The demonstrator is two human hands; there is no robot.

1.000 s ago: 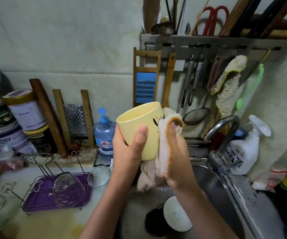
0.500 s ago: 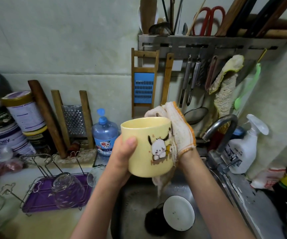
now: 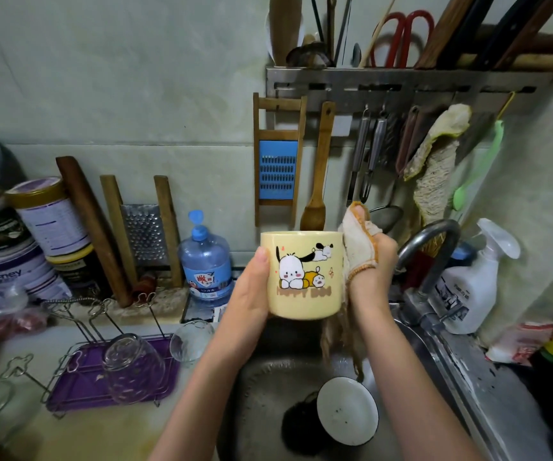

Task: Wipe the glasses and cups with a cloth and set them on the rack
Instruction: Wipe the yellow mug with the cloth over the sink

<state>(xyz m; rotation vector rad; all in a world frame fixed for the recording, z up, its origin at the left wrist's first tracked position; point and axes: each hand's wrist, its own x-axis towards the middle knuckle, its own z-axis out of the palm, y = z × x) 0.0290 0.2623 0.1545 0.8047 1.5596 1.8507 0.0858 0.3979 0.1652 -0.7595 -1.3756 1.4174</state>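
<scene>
A pale yellow cup (image 3: 303,277) with a cartoon dog print stands upright in the air above the sink. My left hand (image 3: 252,287) grips its left side, thumb on the front. My right hand (image 3: 373,264) holds a white cloth with an orange edge (image 3: 356,241) against the cup's right side, and the cloth's tail hangs down toward the sink. To the left, the wire rack on a purple tray (image 3: 79,387) carries one upturned glass (image 3: 132,367). A second glass (image 3: 190,339) stands by the tray's right corner.
The steel sink (image 3: 268,387) below holds a white dish (image 3: 346,410) and a dark item. A curved faucet (image 3: 424,254) and a spray bottle (image 3: 474,281) stand at the right. Tins, graters and a small water jug (image 3: 205,261) line the back wall. Utensils hang above.
The cup has turned in my left hand so its dog print now faces me, and it has levelled upright. My right hand with the cloth has shifted round to the cup's right side.
</scene>
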